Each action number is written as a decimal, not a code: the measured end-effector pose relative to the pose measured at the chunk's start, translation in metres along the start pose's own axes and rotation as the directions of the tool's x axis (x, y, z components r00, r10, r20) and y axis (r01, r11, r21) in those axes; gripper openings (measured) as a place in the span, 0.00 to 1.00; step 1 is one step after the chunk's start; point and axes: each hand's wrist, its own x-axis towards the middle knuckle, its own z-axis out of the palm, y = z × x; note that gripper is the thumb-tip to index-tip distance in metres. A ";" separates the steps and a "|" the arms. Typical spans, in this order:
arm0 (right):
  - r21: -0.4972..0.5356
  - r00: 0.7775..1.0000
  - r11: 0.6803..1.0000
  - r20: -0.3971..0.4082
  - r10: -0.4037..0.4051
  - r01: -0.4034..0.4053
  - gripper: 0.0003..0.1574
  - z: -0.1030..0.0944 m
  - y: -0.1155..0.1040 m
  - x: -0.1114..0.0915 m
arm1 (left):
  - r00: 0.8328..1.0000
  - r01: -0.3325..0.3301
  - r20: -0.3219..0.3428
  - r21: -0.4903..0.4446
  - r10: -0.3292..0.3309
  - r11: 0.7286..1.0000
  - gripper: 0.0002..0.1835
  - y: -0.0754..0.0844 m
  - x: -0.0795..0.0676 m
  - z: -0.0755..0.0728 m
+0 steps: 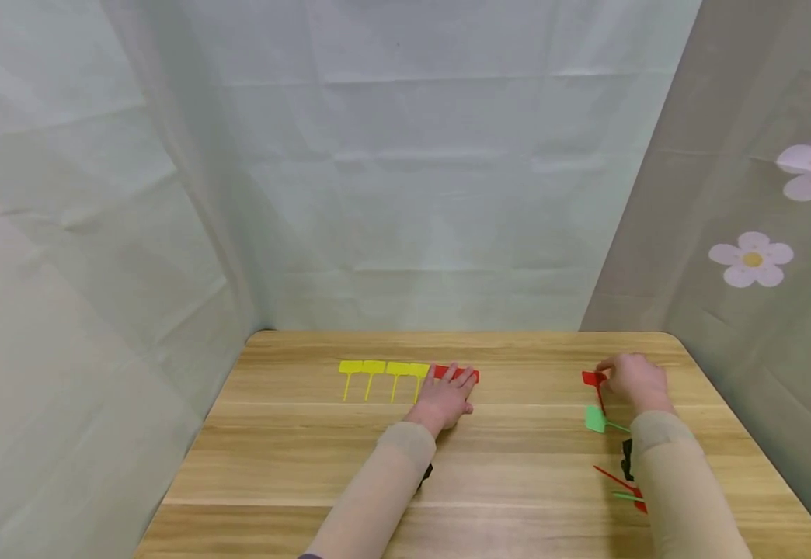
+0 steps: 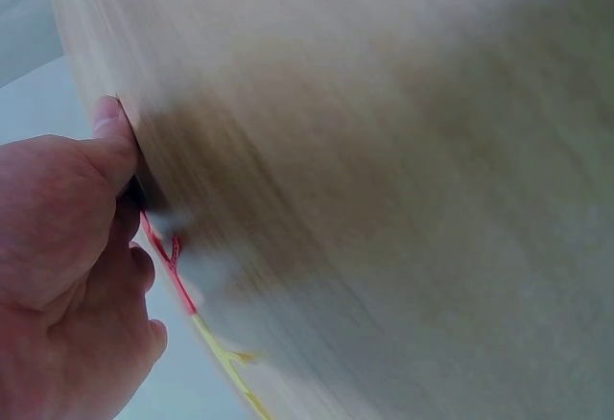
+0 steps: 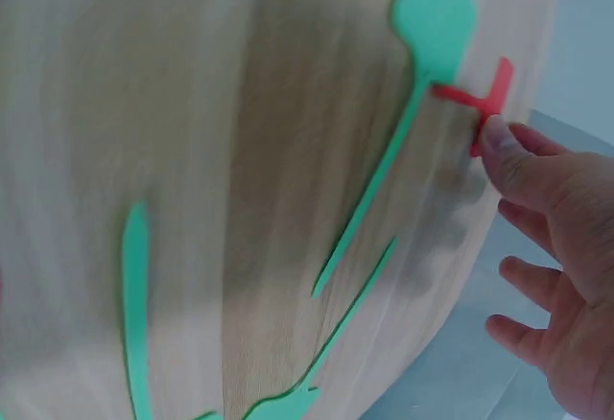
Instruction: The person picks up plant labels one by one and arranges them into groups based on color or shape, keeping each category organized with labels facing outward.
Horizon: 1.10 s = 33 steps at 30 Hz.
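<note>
On the wooden table, my left hand (image 1: 442,400) rests with fairly straight fingers on red T-shaped plant labels (image 1: 457,373). Directly left of them lies a row of several yellow plant labels (image 1: 374,366), heads side by side and stems toward me. My right hand (image 1: 635,380) is at the far right, pinching a red plant label (image 3: 495,99) between thumb and index finger. Its other fingers are spread in the right wrist view. A green plant label (image 1: 595,419) lies just nearer than the pinched one. In the left wrist view, the left hand (image 2: 67,247) partly hides the red row.
Nearer me, a red label (image 1: 641,506) and a green stem (image 1: 625,495) lie partly hidden by the right forearm. The right wrist view has further green labels (image 3: 278,407) on the tabletop. Pale cloth (image 1: 405,194) hangs behind the table and along its sides.
</note>
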 end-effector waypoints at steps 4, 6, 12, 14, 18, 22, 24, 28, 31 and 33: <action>0.070 0.985 0.983 0.039 0.170 -0.172 0.32 -0.006 -0.013 -0.002 | 1.000 0.003 -0.002 -0.010 -0.003 1.000 0.38 -0.001 -0.002 -0.001; 0.085 0.964 0.961 0.056 0.261 -0.265 0.40 -0.007 -0.023 -0.003 | 1.000 0.009 -0.006 -0.018 -0.009 1.000 0.38 -0.002 -0.002 -0.002; 0.057 0.919 0.918 0.080 0.387 -0.391 0.47 0.003 -0.047 -0.003 | 1.000 0.010 -0.003 -0.007 -0.010 1.000 0.38 0.000 -0.001 0.003; 0.047 0.916 0.916 0.076 0.394 -0.398 0.46 0.006 -0.051 -0.004 | 1.000 0.009 -0.004 -0.001 -0.009 1.000 0.38 0.002 0.000 0.005; 0.052 0.918 0.917 0.067 0.391 -0.395 0.42 0.008 -0.053 -0.006 | 1.000 0.012 -0.007 -0.003 -0.012 1.000 0.38 0.003 0.001 0.006; 0.065 0.929 0.929 0.096 0.357 -0.363 0.40 0.007 -0.052 -0.006 | 1.000 0.008 -0.002 -0.010 -0.008 1.000 0.37 0.003 0.002 0.004; 0.070 0.936 0.938 0.118 0.331 -0.340 0.39 0.005 -0.051 -0.004 | 1.000 0.011 0.001 -0.011 -0.011 1.000 0.37 0.003 0.002 0.003; 0.062 0.941 0.951 0.176 0.288 -0.303 0.40 0.001 -0.047 -0.001 | 1.000 0.014 0.011 -0.019 -0.014 1.000 0.37 0.003 0.002 0.001; 0.064 0.938 0.953 0.206 0.277 -0.296 0.40 -0.005 -0.043 -0.002 | 1.000 0.006 0.014 -0.027 -0.006 1.000 0.37 0.003 0.002 0.001; 0.076 0.932 0.947 0.220 0.290 -0.312 0.43 -0.010 -0.041 -0.003 | 1.000 0.005 0.013 -0.028 -0.004 1.000 0.37 0.004 0.001 0.000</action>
